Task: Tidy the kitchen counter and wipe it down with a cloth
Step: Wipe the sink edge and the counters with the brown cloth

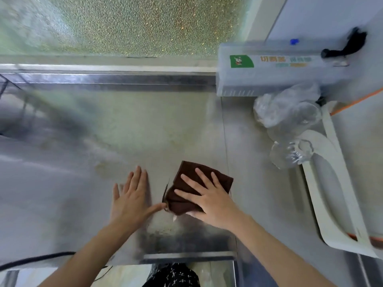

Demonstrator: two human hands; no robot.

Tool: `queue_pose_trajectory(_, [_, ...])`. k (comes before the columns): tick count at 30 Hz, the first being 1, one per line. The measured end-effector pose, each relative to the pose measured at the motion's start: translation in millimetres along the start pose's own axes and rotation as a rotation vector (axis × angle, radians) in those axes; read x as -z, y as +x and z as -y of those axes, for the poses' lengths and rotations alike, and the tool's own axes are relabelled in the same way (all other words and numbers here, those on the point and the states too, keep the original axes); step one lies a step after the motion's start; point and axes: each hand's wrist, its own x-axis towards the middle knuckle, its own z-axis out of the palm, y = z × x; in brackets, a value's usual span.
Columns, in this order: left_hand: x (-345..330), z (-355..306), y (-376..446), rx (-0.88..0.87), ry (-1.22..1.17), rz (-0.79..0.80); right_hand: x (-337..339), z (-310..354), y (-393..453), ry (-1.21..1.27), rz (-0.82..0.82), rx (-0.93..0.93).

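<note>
A folded dark brown cloth lies on the stainless steel counter near its front edge. My right hand lies flat on the cloth with fingers spread, pressing it onto the metal. My left hand rests flat on the bare counter just left of the cloth, fingers apart, its thumb tip touching the cloth's left edge. Dull smears and a grainy patch mark the counter in front of the cloth.
A clear plastic box with a green label stands at the back right. Crumpled clear plastic lies beside a white tray-like object on the right. A frosted window runs behind the counter. A black cable crosses the front left edge.
</note>
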Motion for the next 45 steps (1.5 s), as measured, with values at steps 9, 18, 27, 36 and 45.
queue_pose_trajectory(9, [-14.8,9.5,6.6,-0.024,0.022,-0.049,44.6,-56.7,115.2,0.248,-0.194,-0.729])
queue_pose_trajectory(18, [-18.6,9.8,6.9,-0.017,0.086,-0.077,25.0,4.5,108.9,0.12,0.028,-0.125])
queue_pose_trajectory(27, [31.7,44.7,50.9,0.025,-0.182,-0.28,60.2,-56.5,165.9,0.199,-0.211,-0.794])
queue_pose_trajectory(36, [58.1,84.6,98.9,0.11,-0.054,0.029,28.0,6.3,175.9,0.005,-0.093,-0.189])
queue_pose_trajectory(45, [65.7,79.6,100.9,0.128,0.022,0.086,65.9,-53.4,230.9,0.238,-0.328,-1.039])
